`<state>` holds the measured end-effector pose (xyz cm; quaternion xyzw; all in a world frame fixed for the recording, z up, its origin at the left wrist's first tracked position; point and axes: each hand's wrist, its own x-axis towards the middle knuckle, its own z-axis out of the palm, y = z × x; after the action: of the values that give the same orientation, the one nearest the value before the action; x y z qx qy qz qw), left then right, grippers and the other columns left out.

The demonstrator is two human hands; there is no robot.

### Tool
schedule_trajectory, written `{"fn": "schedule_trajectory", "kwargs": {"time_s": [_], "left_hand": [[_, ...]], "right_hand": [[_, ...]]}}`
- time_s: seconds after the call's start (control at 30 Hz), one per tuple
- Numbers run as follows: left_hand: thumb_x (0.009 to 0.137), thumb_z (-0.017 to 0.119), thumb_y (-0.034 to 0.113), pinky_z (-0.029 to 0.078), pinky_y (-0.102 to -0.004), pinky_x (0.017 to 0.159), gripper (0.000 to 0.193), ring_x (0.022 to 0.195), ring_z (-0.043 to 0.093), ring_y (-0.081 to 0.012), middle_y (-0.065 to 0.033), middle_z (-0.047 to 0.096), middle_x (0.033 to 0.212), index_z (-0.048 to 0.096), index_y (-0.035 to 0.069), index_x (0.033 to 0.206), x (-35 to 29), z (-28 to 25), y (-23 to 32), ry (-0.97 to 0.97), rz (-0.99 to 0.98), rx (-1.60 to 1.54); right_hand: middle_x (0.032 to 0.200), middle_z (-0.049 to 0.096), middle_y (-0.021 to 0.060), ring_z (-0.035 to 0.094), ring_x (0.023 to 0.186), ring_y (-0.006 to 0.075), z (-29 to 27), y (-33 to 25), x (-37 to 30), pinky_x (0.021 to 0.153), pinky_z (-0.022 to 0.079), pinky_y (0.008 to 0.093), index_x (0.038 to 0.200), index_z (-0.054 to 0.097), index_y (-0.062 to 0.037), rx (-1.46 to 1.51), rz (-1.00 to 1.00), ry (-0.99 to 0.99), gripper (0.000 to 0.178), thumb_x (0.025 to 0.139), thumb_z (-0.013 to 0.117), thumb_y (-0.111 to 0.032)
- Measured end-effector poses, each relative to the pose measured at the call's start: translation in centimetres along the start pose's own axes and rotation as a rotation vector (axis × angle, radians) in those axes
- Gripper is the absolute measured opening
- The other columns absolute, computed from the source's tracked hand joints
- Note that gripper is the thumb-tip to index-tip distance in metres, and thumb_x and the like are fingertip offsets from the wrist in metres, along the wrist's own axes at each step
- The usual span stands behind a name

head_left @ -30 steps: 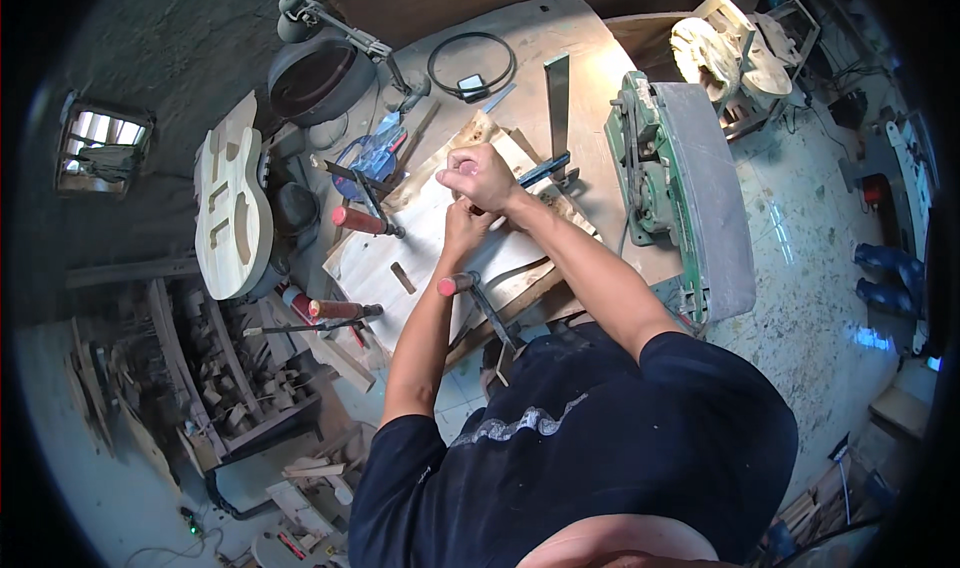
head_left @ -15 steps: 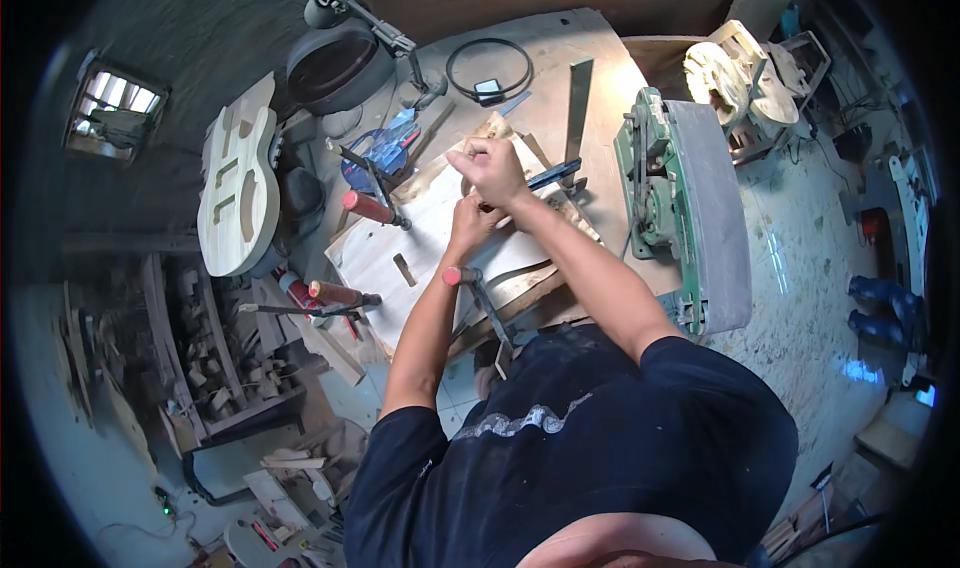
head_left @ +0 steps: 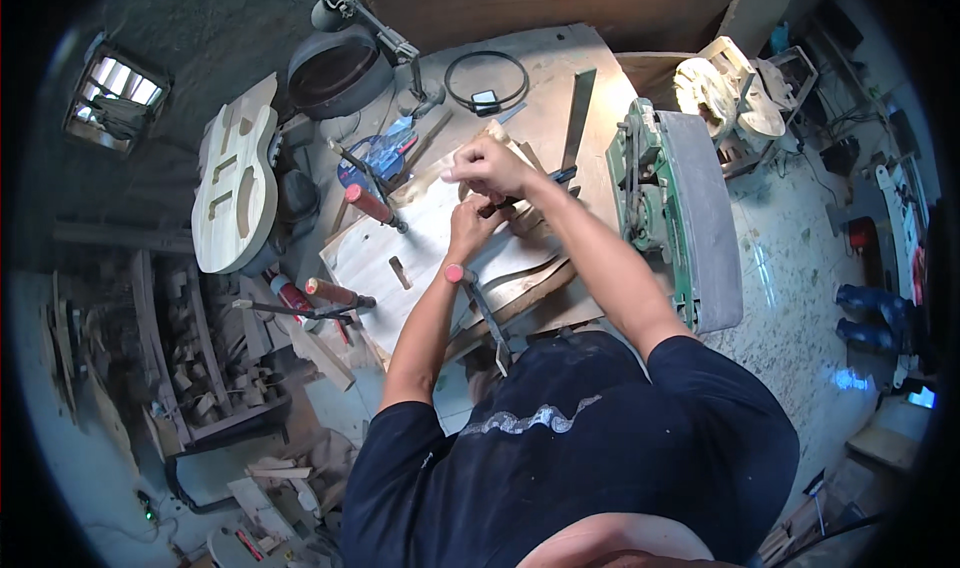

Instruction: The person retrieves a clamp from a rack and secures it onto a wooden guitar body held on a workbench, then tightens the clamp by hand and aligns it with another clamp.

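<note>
A pale wooden board (head_left: 385, 253) lies on the bench with a small slot cut in it, held by red-handled clamps (head_left: 370, 204). Another such clamp (head_left: 335, 292) sits at its left side, and one more (head_left: 478, 303) at its near edge. Over the board, my left hand (head_left: 476, 222) is closed around part of a dark bar clamp (head_left: 562, 175). Just above it and farther off is my right hand (head_left: 489, 166), its fingers curled in; whatever lies inside them is hidden. My forearms cross closely over the board.
A green belt sander (head_left: 640, 183) stands on the right of the bench. At the left is a guitar body (head_left: 237, 193). Behind are a desk lamp (head_left: 400, 43), a coiled black cable (head_left: 487, 55) and an upright metal bar (head_left: 577, 118). Wood offcuts (head_left: 205, 353) fill a rack.
My right hand has turned from a raised fist to a lower, downward curl near the left hand. The bar clamp by the hands has shifted slightly. The whole view has tilted a little.
</note>
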<state>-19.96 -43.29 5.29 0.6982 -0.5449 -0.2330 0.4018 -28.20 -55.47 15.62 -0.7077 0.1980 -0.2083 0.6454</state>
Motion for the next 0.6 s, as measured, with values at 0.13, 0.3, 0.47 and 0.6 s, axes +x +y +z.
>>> {"fn": "schedule_trajectory", "kwargs": {"time_s": [0.13, 0.3, 0.47, 0.6], "left_hand": [[0.079, 0.078, 0.018, 0.053, -0.0308, 0.072, 0.023, 0.078, 0.068, -0.018, -0.0085, 0.073, 0.092, 0.074, 0.005, 0.097, -0.5, 0.1, -0.5, 0.121, 0.031, -0.236], [0.081, 0.076, 0.015, 0.053, -0.0302, 0.076, 0.025, 0.082, 0.069, -0.0169, -0.0083, 0.073, 0.096, 0.075, 0.006, 0.105, -0.5, -0.1, -1.9, 0.09, 0.09, -0.269], [0.088, 0.072, 0.014, 0.053, -0.0289, 0.079, 0.022, 0.086, 0.068, -0.0136, -0.0073, 0.073, 0.098, 0.074, 0.002, 0.107, -0.5, 0.1, -1.4, 0.047, 0.123, -0.229], [0.088, 0.072, 0.016, 0.053, -0.0305, 0.08, 0.024, 0.084, 0.069, -0.0156, -0.009, 0.074, 0.097, 0.075, 0.003, 0.107, -0.7, -0.3, -1.7, 0.037, 0.092, -0.232]], "right_hand": [[0.054, 0.057, 0.0095, 0.058, 0.052, 0.0206, -0.2, -3.6, -0.9, 0.054, 0.048, 0.0351, 0.063, 0.053, 0.0004, -0.228, 0.081, -0.273, 0.049, 0.089, 0.068, -0.038], [0.075, 0.069, 0.0251, 0.071, 0.078, 0.0407, -0.8, -8.3, -2.3, 0.074, 0.057, 0.0452, 0.08, 0.073, 0.0023, -1.207, -0.103, -0.228, 0.033, 0.077, 0.073, -0.031], [0.08, 0.069, 0.0218, 0.07, 0.079, 0.0391, -1.6, -8.5, -1.5, 0.071, 0.055, 0.0462, 0.088, 0.068, 0.0032, -1.239, -0.204, -0.444, 0.024, 0.079, 0.071, -0.019], [0.084, 0.07, 0.0132, 0.07, 0.085, 0.0361, -2.1, -8.5, -0.5, 0.073, 0.055, 0.0435, 0.088, 0.063, -0.0006, -1.148, -0.4, -0.69, 0.013, 0.078, 0.068, -0.008]]}}
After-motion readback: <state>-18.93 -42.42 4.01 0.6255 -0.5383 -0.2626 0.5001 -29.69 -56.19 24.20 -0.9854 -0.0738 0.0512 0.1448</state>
